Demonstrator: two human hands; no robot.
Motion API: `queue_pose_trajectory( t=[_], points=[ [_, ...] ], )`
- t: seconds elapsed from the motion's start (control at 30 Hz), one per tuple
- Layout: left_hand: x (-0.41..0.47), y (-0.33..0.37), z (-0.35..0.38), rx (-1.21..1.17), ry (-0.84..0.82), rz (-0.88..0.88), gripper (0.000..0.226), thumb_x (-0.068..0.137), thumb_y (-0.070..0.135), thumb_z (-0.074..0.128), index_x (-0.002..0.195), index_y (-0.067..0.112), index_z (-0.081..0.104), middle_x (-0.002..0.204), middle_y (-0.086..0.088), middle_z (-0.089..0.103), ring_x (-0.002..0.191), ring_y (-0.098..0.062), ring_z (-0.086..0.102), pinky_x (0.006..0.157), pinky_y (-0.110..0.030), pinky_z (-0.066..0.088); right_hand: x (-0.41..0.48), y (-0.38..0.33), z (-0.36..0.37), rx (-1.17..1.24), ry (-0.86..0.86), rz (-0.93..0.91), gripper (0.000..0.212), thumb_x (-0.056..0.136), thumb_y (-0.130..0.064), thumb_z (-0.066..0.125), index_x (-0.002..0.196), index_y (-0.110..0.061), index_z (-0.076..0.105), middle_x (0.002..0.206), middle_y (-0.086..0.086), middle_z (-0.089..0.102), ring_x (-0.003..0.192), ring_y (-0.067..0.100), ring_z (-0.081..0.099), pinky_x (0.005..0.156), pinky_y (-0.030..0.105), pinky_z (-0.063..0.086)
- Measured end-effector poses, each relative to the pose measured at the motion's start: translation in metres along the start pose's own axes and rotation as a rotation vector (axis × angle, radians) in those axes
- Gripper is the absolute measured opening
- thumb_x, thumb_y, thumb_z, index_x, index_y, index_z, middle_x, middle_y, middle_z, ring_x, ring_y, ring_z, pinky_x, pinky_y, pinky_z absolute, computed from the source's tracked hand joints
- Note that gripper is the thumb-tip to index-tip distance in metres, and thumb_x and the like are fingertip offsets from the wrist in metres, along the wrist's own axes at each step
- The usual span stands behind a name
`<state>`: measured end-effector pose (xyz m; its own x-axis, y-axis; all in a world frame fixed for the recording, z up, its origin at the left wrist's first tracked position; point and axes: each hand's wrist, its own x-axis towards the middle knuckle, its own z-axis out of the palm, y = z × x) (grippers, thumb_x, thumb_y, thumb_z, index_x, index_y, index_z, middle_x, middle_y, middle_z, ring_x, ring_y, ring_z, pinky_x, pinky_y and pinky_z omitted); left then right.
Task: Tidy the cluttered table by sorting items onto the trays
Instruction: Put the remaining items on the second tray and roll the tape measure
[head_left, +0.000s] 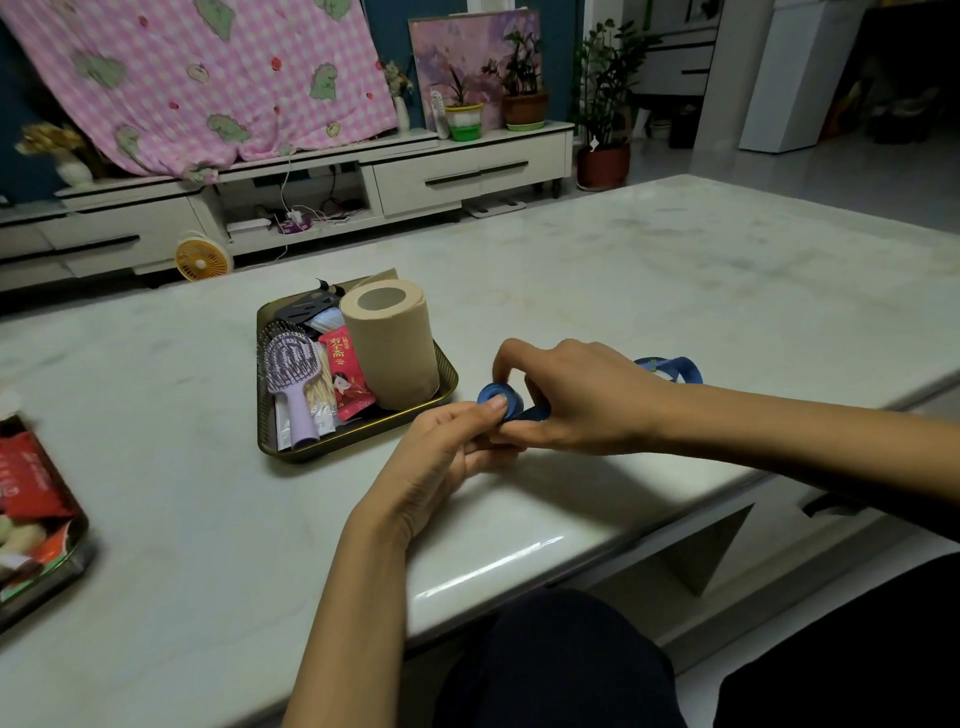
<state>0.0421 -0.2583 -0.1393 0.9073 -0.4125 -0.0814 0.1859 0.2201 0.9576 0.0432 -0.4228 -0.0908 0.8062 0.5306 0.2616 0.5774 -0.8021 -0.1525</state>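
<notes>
Just beside the tray (358, 451), blue ribbon roll (513, 401) — pinched by left hand (441, 457), gripped by right hand (582, 395).

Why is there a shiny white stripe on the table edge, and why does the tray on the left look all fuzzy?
Head view: the stripe is glare on the glossy table edge; the left tray sits at the frame's border, smeared by blur and wide-angle stretch; a soft shadow lies under the right hand.
</notes>
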Motion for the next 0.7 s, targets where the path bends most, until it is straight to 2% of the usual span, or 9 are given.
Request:
queue_pose_trajectory(
  t=[0.13,0.2,0.23,0.27,0.33,0.43,0.57,0.63,0.7],
  points=[
    [-0.002,0.000,0.000,0.018,-0.044,-0.007,0.033,0.076,0.022,0.064,0.095,-0.005,0.065,0.090,-0.017,0.068,0.079,-0.016,0.066,0.075,-0.023,0.055,0.001,0.003,-0.007,0.350,-0.285,0.009,0.043,0.085,-0.025,0.064,0.125,-0.025,0.047,0.067,-0.022,0.056,0.051,0.001,0.055,0.056,0.009,0.040],
    [-0.002,0.000,0.000,0.035,-0.049,-0.013,0.029,0.077,0.019,0.066,0.095,-0.003,0.067,0.092,-0.017,0.069,0.083,-0.018,0.066,0.077,-0.024,0.055,0.001,0.005,-0.011,0.443,-0.342,-0.011,0.041,0.086,-0.017,0.064,0.124,-0.025,0.049,0.082,-0.017,0.063,0.053,0.003,0.060,0.060,0.008,0.045],
    [-0.002,0.001,-0.001,0.045,-0.043,-0.014,0.029,0.076,0.021,0.064,0.094,-0.002,0.067,0.092,-0.017,0.068,0.085,-0.018,0.065,0.078,-0.024,0.054,0.001,0.006,-0.013,0.477,-0.359,-0.013,0.041,0.086,-0.016,0.063,0.123,-0.026,0.050,0.087,-0.011,0.065,0.055,0.005,0.062,0.061,0.013,0.050],
    [-0.002,0.001,-0.001,0.052,-0.035,-0.016,0.030,0.075,0.023,0.062,0.093,-0.001,0.068,0.092,-0.017,0.068,0.086,-0.018,0.064,0.079,-0.025,0.053,0.002,0.007,-0.015,0.518,-0.377,-0.007,0.040,0.087,-0.015,0.063,0.122,-0.027,0.050,0.084,-0.007,0.066,0.056,0.006,0.062,0.057,0.020,0.052],
    [-0.002,0.001,0.000,0.057,-0.024,-0.016,0.027,0.074,0.024,0.062,0.087,0.002,0.070,0.088,-0.015,0.068,0.085,-0.018,0.064,0.079,-0.025,0.054,0.001,0.009,-0.019,0.585,-0.414,0.026,0.035,0.087,-0.016,0.064,0.117,-0.028,0.051,0.072,-0.003,0.066,0.054,0.015,0.060,0.043,0.022,0.047],
    [-0.003,0.002,0.001,0.070,-0.024,-0.017,0.021,0.075,0.021,0.069,0.085,0.003,0.072,0.088,-0.016,0.069,0.086,-0.019,0.065,0.081,-0.026,0.054,0.001,0.012,-0.019,0.617,-0.423,0.084,0.030,0.085,-0.021,0.067,0.111,-0.024,0.054,0.068,0.001,0.067,0.045,0.017,0.057,0.040,0.021,0.043],
    [-0.003,0.002,0.002,0.015,0.008,-0.020,0.036,0.076,0.029,0.060,0.097,0.000,0.067,0.093,-0.017,0.071,0.086,-0.021,0.068,0.082,-0.029,0.054,0.002,0.009,-0.012,0.562,-0.302,0.114,0.032,0.078,-0.031,0.073,0.099,-0.020,0.051,0.066,0.000,0.066,0.043,0.013,0.055,0.042,0.026,0.047],
    [-0.003,0.002,0.003,0.003,0.017,-0.014,0.035,0.077,0.031,0.060,0.094,0.003,0.069,0.092,-0.015,0.071,0.081,-0.018,0.066,0.080,-0.028,0.055,0.001,0.006,-0.007,0.389,-0.202,0.084,0.036,0.077,-0.042,0.070,0.095,-0.021,0.047,0.065,-0.004,0.061,0.045,0.007,0.050,0.045,0.023,0.044],
    [-0.003,0.001,0.003,0.007,0.014,-0.004,0.033,0.076,0.034,0.060,0.089,0.006,0.071,0.089,-0.014,0.068,0.077,-0.016,0.063,0.078,-0.028,0.055,-0.001,0.003,-0.002,0.124,-0.092,0.033,0.039,0.077,-0.054,0.062,0.092,-0.025,0.042,0.065,-0.008,0.055,0.051,0.007,0.046,0.048,0.022,0.031]
  ],
)
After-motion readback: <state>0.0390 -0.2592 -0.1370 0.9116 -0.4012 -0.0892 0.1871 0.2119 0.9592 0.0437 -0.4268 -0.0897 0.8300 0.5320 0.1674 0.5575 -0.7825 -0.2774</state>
